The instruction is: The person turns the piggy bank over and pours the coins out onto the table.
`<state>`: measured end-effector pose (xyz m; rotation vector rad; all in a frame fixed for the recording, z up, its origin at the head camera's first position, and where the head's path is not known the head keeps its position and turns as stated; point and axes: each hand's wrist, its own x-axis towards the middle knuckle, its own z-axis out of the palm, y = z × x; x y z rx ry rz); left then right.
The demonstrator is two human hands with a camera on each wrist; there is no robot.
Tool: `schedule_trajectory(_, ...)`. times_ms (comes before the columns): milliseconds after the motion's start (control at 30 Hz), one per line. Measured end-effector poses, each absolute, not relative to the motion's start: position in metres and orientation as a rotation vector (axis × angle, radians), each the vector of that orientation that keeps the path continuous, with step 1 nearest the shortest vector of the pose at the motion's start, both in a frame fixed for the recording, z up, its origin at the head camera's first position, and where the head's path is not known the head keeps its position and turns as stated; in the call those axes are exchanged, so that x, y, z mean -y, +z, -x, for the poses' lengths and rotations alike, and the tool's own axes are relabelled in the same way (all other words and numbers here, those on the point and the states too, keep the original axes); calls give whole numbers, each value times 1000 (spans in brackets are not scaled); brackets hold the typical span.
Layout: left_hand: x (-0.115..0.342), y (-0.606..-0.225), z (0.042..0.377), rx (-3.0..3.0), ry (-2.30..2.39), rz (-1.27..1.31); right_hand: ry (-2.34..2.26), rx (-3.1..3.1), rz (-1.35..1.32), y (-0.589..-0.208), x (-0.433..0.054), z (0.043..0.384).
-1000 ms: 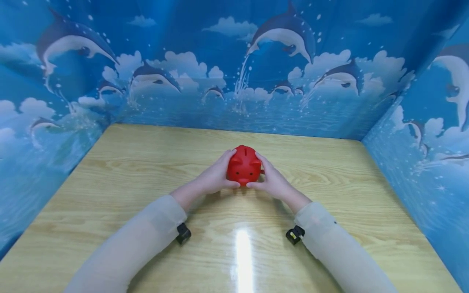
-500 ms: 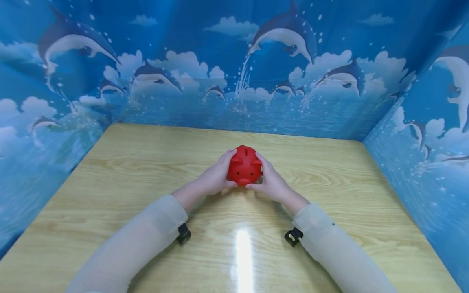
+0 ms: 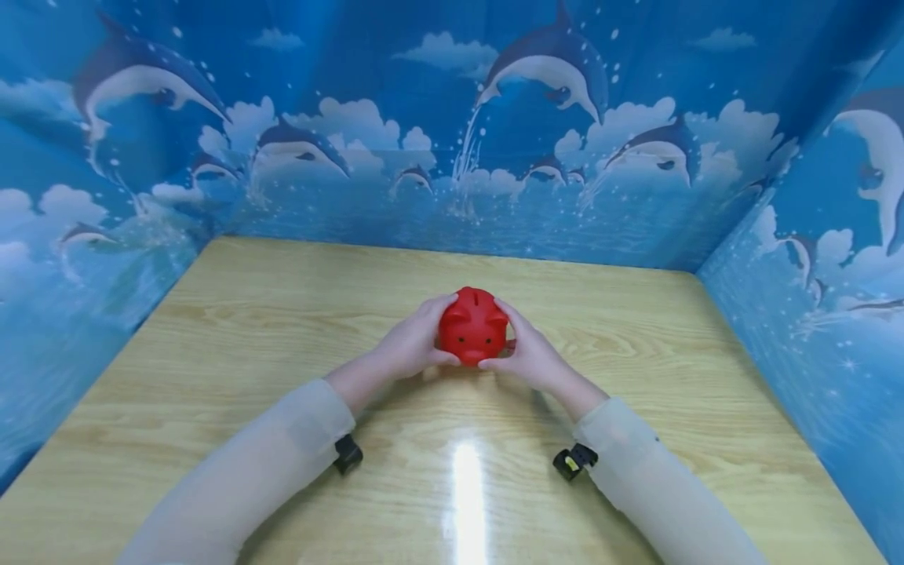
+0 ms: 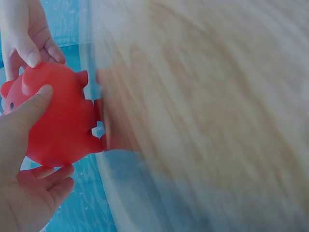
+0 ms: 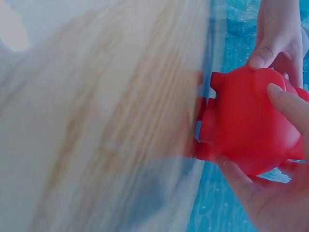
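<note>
A red piggy bank faces me at mid-table, its coin slot on top and its dark eyes and snout toward my body. My left hand holds it by one side, and my right hand by the other. In the left wrist view, the left thumb lies across the piggy bank near an ear while the fingers curve behind it. From the right wrist, the piggy bank's stubby feet appear at or just above the shiny tabletop; whether they touch I cannot tell.
The wood-grain table has a bright light reflection near its front. A blue dolphin-print curtain closes off the back and both sides. Small black devices are strapped at both wrists.
The piggy bank has shifted slightly toward my body over the last half second, both hands moving with it and keeping their hold.
</note>
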<state>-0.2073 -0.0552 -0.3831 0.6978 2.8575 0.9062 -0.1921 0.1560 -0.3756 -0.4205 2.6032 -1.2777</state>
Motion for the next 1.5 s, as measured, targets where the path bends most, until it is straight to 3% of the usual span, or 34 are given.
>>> schedule_trajectory(1500, 62, -374, 213, -2641, 1117, -665, -1366, -2491, 330, -371, -163, 178)
